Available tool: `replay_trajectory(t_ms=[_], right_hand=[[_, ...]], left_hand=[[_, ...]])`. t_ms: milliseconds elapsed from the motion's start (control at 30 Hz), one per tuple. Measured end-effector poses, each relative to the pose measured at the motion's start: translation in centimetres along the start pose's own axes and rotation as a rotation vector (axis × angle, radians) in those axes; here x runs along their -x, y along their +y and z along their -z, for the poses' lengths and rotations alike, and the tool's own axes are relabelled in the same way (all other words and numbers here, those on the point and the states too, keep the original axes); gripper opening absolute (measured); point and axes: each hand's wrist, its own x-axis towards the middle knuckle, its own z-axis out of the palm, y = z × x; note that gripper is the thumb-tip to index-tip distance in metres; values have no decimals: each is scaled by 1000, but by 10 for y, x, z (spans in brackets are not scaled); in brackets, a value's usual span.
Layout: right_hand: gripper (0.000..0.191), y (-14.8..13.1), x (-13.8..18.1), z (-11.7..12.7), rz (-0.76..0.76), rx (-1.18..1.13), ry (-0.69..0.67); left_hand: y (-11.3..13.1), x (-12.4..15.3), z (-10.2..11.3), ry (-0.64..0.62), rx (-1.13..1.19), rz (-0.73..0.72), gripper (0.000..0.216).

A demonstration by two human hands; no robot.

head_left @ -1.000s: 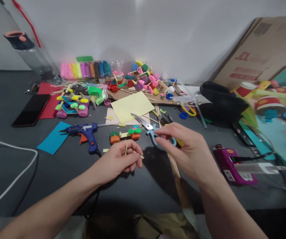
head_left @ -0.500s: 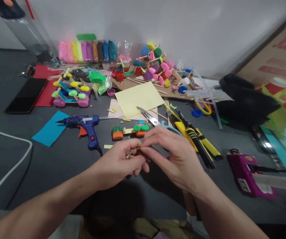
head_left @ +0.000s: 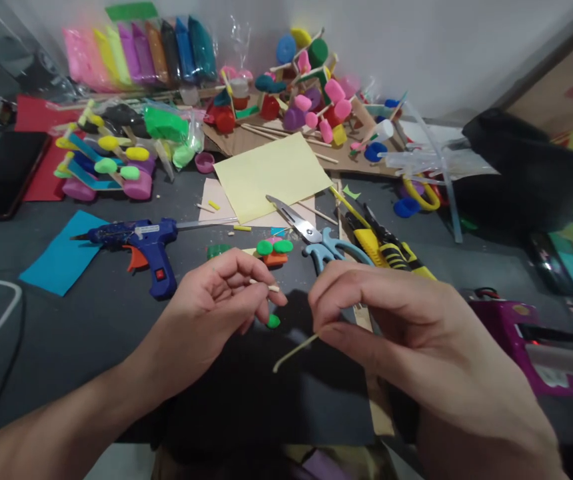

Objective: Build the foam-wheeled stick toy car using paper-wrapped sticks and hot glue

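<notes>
Between the thumb and fingers of my left hand (head_left: 224,293) is a short pale stick (head_left: 273,288). A small green lump (head_left: 273,321) shows just below those fingertips; whether it is joined to the stick I cannot tell. My right hand (head_left: 381,333) pinches a thin pale yellow strip (head_left: 294,353), whose free end is bent and hangs towards the lower left. The hands are apart. Just beyond them lie an orange and green clay piece (head_left: 275,252) and open scissors (head_left: 311,233) with light blue handles.
A blue glue gun (head_left: 149,240) lies at the left, partly over blue paper (head_left: 51,267). Yellow paper (head_left: 274,177) lies beyond the scissors. Yellow-and-black tools (head_left: 381,247) are at the right. Colourful clay-and-stick models (head_left: 311,100) crowd the back. A purple device (head_left: 506,320) sits far right.
My hands were together and have parted, the right moving right and nearer. The yellow strip now hangs from my right fingers alone. The view has moved closer to the table.
</notes>
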Motion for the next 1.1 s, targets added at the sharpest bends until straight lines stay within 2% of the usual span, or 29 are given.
replay_trajectory(t_ms=[100, 200, 333, 567, 733, 800, 900, 967, 1033, 1100], right_hand=[[13, 3, -1, -6, 20, 111, 18], [12, 7, -3, -13, 94, 218, 80], [15, 11, -5, -18, 184, 338, 129], [13, 12, -4, -18, 146, 402, 112], [15, 13, -4, -19, 188, 434, 132], [15, 13, -4, -20, 213, 461, 149], [13, 11, -4, -18, 287, 605, 228], [13, 10, -4, -17, 349, 732, 258], [12, 9, -3, -16, 384, 810, 239], [11, 9, -1, -16, 404, 830, 214]], left_hand=[[1, 4, 1, -15, -87, -41, 7], [2, 10, 2, -70, -239, -129, 5], [3, 13, 3, -73, -354, -200, 8], [-2, 11, 5, -57, -456, -195, 9], [-5, 14, 8, -58, -579, -251, 10], [-4, 15, 8, -20, -636, -313, 9], [0, 16, 8, 109, -690, -436, 6], [3, 16, 6, 93, -638, -389, 16], [5, 16, 3, -41, -508, -239, 26], [6, 15, 0, -154, -355, -120, 25]])
